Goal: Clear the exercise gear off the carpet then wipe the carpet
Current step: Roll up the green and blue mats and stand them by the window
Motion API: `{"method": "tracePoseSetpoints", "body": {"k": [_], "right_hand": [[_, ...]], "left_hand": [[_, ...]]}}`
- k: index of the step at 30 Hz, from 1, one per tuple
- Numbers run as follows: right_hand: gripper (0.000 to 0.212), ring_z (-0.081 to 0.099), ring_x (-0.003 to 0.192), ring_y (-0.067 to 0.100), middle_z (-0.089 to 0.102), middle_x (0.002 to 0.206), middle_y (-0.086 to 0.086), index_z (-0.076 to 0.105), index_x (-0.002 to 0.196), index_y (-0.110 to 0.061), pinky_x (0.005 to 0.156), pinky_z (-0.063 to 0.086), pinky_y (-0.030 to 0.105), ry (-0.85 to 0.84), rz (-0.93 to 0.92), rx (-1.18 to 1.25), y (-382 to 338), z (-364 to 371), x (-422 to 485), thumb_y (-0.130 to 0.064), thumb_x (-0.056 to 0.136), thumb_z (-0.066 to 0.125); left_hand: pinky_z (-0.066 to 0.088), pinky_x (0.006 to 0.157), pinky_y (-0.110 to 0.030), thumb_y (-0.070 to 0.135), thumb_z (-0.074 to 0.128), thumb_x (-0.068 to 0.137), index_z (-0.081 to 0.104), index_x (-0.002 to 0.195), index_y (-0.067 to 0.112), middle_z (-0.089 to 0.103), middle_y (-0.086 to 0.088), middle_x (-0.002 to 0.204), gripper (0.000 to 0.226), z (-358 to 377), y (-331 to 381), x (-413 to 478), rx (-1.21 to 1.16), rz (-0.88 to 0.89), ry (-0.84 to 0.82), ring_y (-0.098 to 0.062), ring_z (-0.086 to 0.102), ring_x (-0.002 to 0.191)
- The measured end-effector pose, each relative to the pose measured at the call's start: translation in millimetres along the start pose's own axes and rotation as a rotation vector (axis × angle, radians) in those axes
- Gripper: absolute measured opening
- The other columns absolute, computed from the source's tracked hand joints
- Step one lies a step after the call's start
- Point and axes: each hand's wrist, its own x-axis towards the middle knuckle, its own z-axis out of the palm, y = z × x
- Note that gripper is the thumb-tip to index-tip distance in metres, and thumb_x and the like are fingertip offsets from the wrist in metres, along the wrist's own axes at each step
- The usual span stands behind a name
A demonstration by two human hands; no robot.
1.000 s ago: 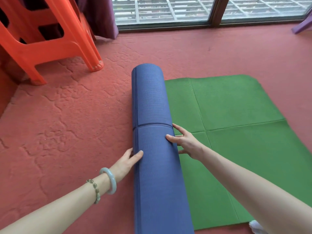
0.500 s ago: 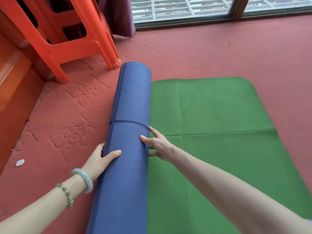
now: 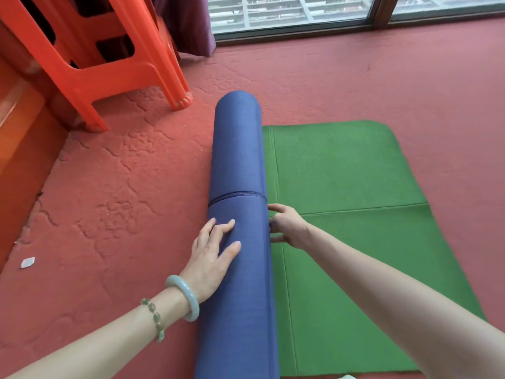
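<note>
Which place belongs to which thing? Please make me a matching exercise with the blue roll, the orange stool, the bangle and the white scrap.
1 blue roll
2 orange stool
3 bangle
4 white scrap

A beside the curtain
B at the green mat's left edge
C far left on the carpet
D round the left wrist

Pairs: 1-B, 2-A, 3-D, 4-C

blue-backed yoga mat (image 3: pixel 237 165) mostly rolled into a long tube, green unrolled part (image 3: pixel 344 214) flat to its right, on reddish carpet (image 3: pixel 123 187)
</note>
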Motion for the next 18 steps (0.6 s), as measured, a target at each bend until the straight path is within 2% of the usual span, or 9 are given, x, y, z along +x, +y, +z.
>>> {"method": "tracePoseSetpoints", "body": {"k": [2, 5, 7, 9, 10, 12, 15, 16, 18], "right_hand": [[0.043, 0.056, 0.063, 0.015, 0.063, 0.08, 0.001, 0.059, 0.115, -0.014, 0.053, 0.05, 0.023, -0.014, 0.054, -0.005, 7.2, -16.9, -8.9, 0.003, 0.084, 0.035], [0.03, 0.055, 0.064, 0.017, 0.062, 0.081, 0.002, 0.065, 0.097, -0.013, 0.055, 0.047, 0.024, 0.098, 0.05, -0.031, 11.5, -36.7, -18.3, -0.005, 0.086, 0.038], [0.024, 0.053, 0.064, 0.016, 0.06, 0.082, 0.003, 0.062, 0.1, -0.014, 0.057, 0.046, 0.025, 0.212, -0.012, 0.066, 9.2, -49.1, -21.7, -0.007, 0.087, 0.043], [0.021, 0.054, 0.071, 0.015, 0.059, 0.091, 0.0, 0.055, 0.111, -0.021, 0.061, 0.045, 0.026, 0.194, -0.071, 0.117, 5.3, -60.5, -27.9, -0.02, 0.091, 0.052], [0.027, 0.056, 0.076, 0.014, 0.06, 0.096, -0.004, 0.05, 0.117, -0.027, 0.064, 0.047, 0.027, 0.147, -0.086, 0.083, 4.5, -64.5, -31.0, -0.029, 0.09, 0.057], [0.048, 0.062, 0.088, 0.011, 0.064, 0.103, -0.01, 0.039, 0.124, -0.036, 0.073, 0.051, 0.033, 0.07, -0.096, 0.01, 7.2, -69.5, -34.7, -0.036, 0.084, 0.066], [0.074, 0.064, 0.102, 0.013, 0.065, 0.118, -0.004, 0.032, 0.139, -0.03, 0.081, 0.052, 0.038, 0.044, -0.083, 0.002, 15.9, -76.4, -31.4, -0.032, 0.078, 0.074], [0.079, 0.063, 0.104, 0.013, 0.062, 0.124, -0.003, 0.029, 0.143, -0.028, 0.078, 0.052, 0.037, 0.046, -0.07, 0.012, 16.6, -78.4, -29.9, -0.031, 0.078, 0.074], [0.082, 0.061, 0.105, 0.014, 0.061, 0.123, -0.004, 0.027, 0.145, -0.028, 0.08, 0.051, 0.038, 0.053, -0.062, 0.019, 16.2, -81.2, -28.1, -0.028, 0.079, 0.074]], "left_hand": [[0.008, 0.115, -0.034, 0.061, 0.023, 0.075, 0.028, 0.126, 0.058, 0.01, 0.01, 0.152, 0.051, 14.1, 11.6, 3.9, 0.166, 0.051, -0.019, -0.007, 0.005, 0.136], [0.01, 0.115, -0.043, 0.052, 0.021, 0.082, 0.023, 0.136, 0.055, 0.005, 0.014, 0.153, 0.054, 34.9, 29.4, 6.3, 0.386, 0.125, -0.051, -0.007, -0.001, 0.133], [0.012, 0.114, -0.046, 0.043, 0.03, 0.09, 0.021, 0.139, 0.051, 0.002, 0.014, 0.154, 0.05, 49.0, 41.3, 9.2, 0.491, 0.134, -0.063, -0.011, -0.001, 0.135], [0.012, 0.113, -0.048, 0.036, 0.039, 0.091, 0.024, 0.139, 0.047, 0.003, 0.015, 0.155, 0.052, 59.5, 56.3, 9.6, 0.542, 0.165, -0.04, -0.011, 0.002, 0.137], [0.012, 0.113, -0.047, 0.035, 0.043, 0.089, 0.027, 0.138, 0.044, 0.005, 0.016, 0.155, 0.052, 63.2, 61.6, 8.7, 0.532, 0.185, -0.031, -0.01, 0.003, 0.137], [0.012, 0.112, -0.041, 0.037, 0.048, 0.085, 0.034, 0.135, 0.04, 0.01, 0.016, 0.154, 0.052, 64.7, 63.3, 8.8, 0.436, 0.244, -0.007, -0.006, 0.009, 0.137], [0.024, 0.11, -0.039, 0.049, 0.048, 0.07, 0.046, 0.129, 0.027, 0.025, 0.003, 0.148, 0.063, 50.5, 44.8, 19.4, 0.079, 0.275, 0.094, -0.016, 0.026, 0.134], [0.028, 0.11, -0.042, 0.049, 0.05, 0.068, 0.047, 0.128, 0.021, 0.029, -0.004, 0.144, 0.066, 43.4, 35.3, 26.7, -0.031, 0.224, 0.155, -0.021, 0.031, 0.133], [0.03, 0.11, -0.041, 0.04, 0.06, 0.078, 0.042, 0.132, 0.011, 0.034, -0.011, 0.141, 0.064, 32.5, 13.8, 42.1, -0.189, 0.007, 0.21, -0.025, 0.036, 0.131]]}}
